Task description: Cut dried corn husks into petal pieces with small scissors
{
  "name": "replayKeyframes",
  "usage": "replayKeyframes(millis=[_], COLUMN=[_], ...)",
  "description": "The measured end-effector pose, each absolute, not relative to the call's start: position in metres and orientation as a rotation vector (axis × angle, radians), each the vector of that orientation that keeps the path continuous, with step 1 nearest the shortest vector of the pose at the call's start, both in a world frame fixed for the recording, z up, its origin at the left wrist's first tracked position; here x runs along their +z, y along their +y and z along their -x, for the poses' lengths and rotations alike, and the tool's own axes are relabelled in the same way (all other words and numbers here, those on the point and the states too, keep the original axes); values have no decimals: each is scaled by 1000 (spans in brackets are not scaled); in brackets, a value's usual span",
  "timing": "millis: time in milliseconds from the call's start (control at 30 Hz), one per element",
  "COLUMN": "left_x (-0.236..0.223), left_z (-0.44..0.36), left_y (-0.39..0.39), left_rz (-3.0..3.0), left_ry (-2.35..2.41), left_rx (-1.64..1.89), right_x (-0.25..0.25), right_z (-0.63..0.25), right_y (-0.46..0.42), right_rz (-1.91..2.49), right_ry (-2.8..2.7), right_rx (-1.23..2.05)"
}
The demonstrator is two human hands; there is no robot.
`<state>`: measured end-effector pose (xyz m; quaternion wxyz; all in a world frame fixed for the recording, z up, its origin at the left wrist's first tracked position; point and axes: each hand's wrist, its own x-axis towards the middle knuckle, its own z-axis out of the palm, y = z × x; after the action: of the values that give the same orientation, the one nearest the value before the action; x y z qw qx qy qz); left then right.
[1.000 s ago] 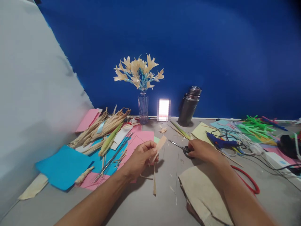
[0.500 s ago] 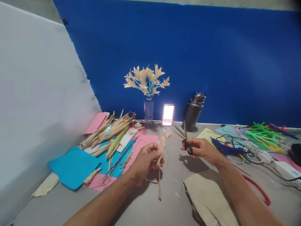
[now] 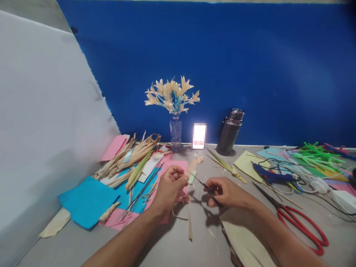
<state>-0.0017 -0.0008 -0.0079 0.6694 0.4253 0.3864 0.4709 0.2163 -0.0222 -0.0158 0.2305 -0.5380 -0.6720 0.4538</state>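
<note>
Behind everything we see a blue backdrop, upright at the far edge of the grey tabletop. Most supplies lie around the sides of that tabletop, which we take as a way of keeping the middle usable for 2 hands. A folded beige cloth lies close in, partly under the right forearm. On the left, a bundle of dry husks rests over coloured paper, with a blue sheet nearer us; the paper may serve to group the loose pieces. The pale flowers stand in a clear bottle, whose narrow neck seems to gather their stems. The dark flask stands at the back, probably out of the arms' way. On the right lie red-handled scissors and, beyond them, a blue glue gun, both untouched.

Smaller again, the left hand is pinched narrow on a pale strip, the strip's far end sticking out past the fingers, perhaps to leave that end exposed. The right hand is curled around small dark scissors, blades aimed left at the strip; we cannot tell if they touch it. Below the left hand a thin strand hangs down. Smallest are the pale scraps just beyond the strip.
</note>
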Motion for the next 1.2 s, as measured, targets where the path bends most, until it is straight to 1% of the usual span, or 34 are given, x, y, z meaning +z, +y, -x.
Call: replayKeyframes(millis=[100,267,567,700,833,1033,1200], left_x=[-7,-7,-9,-6,-1,2,2], left_z=[0,0,4,7,14,15,6], left_y=[-2,-3,2,5,12,13,5], left_rz=[-982,-1028,-1108,-1167,-1304,-1461,-1402], left_ry=[858,846,949,908,892,957,960], left_rx=[1124,1087,1035,1038,1071,987,930], right_x=[-12,-9,-14,-12,-12,-16,-18], right_z=[-212,-209,-211,-211,-212,-211,-211], right_y=[-26,-28,-29,-29,-29,-32,-32], right_rz=[1530,1520,1456,1440,1508,1509,1527], right_ry=[-1878,-1886,-1749,-1756,-1877,-2082,-2200], right_rx=[1215,1207,1342,1363,1251,1104,943])
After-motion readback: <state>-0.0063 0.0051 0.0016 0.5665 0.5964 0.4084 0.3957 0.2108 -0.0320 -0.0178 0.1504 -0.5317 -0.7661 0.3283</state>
